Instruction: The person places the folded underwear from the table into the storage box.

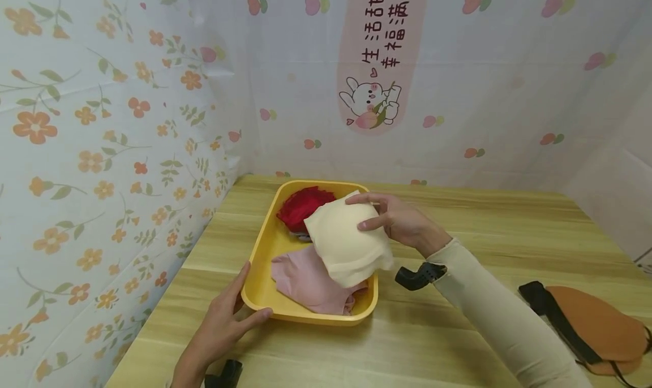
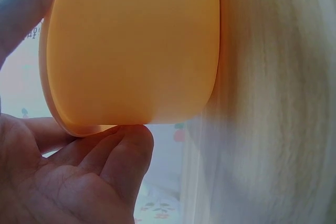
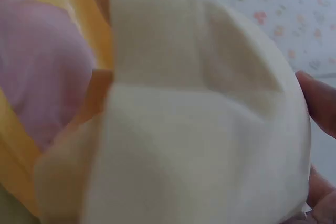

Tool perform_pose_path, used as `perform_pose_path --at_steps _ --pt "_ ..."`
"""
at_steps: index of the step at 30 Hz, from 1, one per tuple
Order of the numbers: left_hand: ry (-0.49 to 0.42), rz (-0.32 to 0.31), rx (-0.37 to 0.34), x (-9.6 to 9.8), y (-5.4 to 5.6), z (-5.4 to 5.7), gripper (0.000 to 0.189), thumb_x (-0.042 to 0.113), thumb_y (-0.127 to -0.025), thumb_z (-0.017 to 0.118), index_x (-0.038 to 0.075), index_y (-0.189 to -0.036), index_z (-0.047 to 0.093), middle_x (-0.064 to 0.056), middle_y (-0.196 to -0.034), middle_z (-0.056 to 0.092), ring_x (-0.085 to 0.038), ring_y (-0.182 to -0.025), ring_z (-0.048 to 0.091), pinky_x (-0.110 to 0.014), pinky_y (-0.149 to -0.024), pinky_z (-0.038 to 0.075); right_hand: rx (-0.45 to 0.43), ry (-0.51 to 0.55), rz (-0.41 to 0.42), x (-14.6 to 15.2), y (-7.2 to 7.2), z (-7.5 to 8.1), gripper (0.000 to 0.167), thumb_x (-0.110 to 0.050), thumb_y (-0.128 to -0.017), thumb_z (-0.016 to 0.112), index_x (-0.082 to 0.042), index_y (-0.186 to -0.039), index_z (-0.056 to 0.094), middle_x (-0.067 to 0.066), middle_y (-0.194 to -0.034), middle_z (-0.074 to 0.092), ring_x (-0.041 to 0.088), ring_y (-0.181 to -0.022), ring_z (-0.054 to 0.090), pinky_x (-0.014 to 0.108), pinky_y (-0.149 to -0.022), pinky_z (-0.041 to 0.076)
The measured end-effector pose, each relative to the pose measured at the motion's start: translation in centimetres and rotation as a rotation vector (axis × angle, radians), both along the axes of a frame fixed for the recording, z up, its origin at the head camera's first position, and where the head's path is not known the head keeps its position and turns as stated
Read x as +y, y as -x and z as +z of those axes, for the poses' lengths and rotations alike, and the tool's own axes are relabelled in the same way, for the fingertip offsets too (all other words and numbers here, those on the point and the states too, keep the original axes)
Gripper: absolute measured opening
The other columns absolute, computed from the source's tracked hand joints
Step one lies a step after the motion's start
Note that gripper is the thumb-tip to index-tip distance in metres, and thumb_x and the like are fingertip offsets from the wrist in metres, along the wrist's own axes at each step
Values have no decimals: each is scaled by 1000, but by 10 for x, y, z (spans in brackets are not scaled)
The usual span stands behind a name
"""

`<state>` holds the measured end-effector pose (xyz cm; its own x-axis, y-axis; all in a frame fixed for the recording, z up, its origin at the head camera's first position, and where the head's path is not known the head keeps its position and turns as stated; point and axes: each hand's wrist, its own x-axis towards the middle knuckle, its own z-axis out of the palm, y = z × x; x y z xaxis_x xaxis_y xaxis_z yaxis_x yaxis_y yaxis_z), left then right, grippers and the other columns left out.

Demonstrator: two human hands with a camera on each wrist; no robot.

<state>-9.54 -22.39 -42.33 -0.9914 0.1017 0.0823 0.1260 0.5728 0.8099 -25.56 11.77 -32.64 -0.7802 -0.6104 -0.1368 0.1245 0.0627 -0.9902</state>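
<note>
A cream bra (image 1: 346, 241), folded with a rounded cup, is held over a yellow plastic basin (image 1: 261, 275). My right hand (image 1: 397, 218) grips its upper right edge, with spread fingers showing on the cloth. The bra fills much of the right wrist view, its inner folds facing the camera. Under it, a folded pink garment (image 1: 300, 280) lies in the basin's near part. Crumpled red lacy fabric (image 1: 305, 204) sits at the far left inside. My left hand (image 1: 219, 326) holds the basin's near left corner, thumb at the front rim and fingers along the left side.
The basin stands on a wood-grain table (image 1: 489, 229). An orange-brown fabric item (image 1: 596, 326) with a black band and thin straps lies at the right. Patterned cloths (image 1: 285, 82) hang behind and on the left. Black wrist mounts (image 1: 420, 276) sit near both wrists.
</note>
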Motion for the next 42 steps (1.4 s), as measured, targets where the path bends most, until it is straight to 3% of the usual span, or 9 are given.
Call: perform_pose_path --at_steps 7,17,21,28,31,38,42 --pt "2 -8 10 0 0 -1 100 38 -88 78 8 -162 16 -22 -163 29 -37 -143 45 -46 -110 48 -70 -26 83 -24 -8 -23 58 7 -88 63 -8 -144 52 12 -143 48 25 -114 59 37 -89 64" --pt "4 -4 -10 -2 0 0 101 38 -89 77 7 -162 15 -24 -163 28 -39 -143 45 -46 -111 48 -45 -90 139 -44 -16 -35 60 9 -87 58 -5 -145 50 15 -149 41 26 -118 54 35 -89 63" --pt "-5 -2 -30 -2 0 0 102 40 -88 78 8 -162 15 -22 -164 27 -37 -144 43 -45 -112 46 62 -193 143 -51 -20 -38 53 7 -88 60 -6 -139 55 17 -150 43 29 -122 52 39 -96 62" --pt "-21 -9 -40 -1 0 1 102 39 -88 77 8 -162 13 -23 -165 25 -38 -145 41 -46 -113 45 349 -471 105 -52 -28 -38 45 1 -88 70 -14 -129 62 16 -144 51 34 -128 49 49 -99 59" --pt "-20 -7 -40 -1 0 0 102 39 -88 77 8 -162 13 -23 -165 25 -38 -145 41 -46 -113 45 434 -533 106 -53 -30 -36 44 -2 -87 74 -14 -128 63 14 -142 53 31 -125 51 48 -98 60" --pt "-10 -4 -36 -1 1 0 102 38 -89 77 8 -162 14 -22 -165 26 -38 -145 42 -47 -113 45 594 -620 125 -51 -30 -32 40 -6 -85 77 -8 -124 67 18 -134 61 34 -101 70 37 -83 65" --pt "-10 -1 -29 -1 0 2 101 38 -89 77 8 -162 14 -23 -164 26 -38 -145 42 -46 -112 46 660 -634 146 -46 -30 -31 37 -6 -86 76 -6 -122 68 17 -127 63 34 -103 71 40 -89 64"
